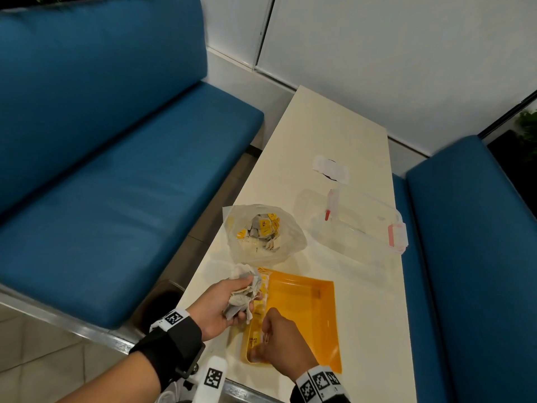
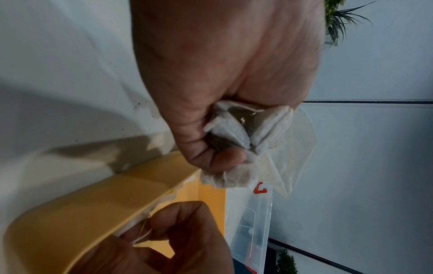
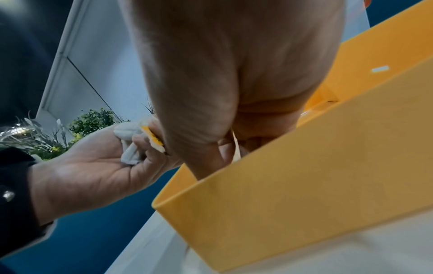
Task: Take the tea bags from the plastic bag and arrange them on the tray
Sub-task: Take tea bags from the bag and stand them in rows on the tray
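My left hand (image 1: 232,301) hovers at the left rim of the yellow tray (image 1: 308,309) and grips a bunch of grey tea bags (image 1: 242,289), seen close up as tea bags (image 2: 234,129) squeezed in the left hand (image 2: 211,92). My right hand (image 1: 263,344) reaches into the tray's near left corner. There its thumb and forefinger pinch the thin string of a tea bag, shown in the left wrist view under the right hand (image 2: 168,231). Several tea bags with yellow tags (image 1: 258,312) lie along the tray's left wall. Beyond the tray stands the open plastic bag (image 1: 261,234) with more tea bags inside.
A clear plastic box (image 1: 357,225) with red clips lies to the right of the bag, and a small white wrapper (image 1: 331,170) lies farther back. The narrow white table (image 1: 363,330) runs between two blue benches (image 1: 116,170). Its left edge is close beside my left hand.
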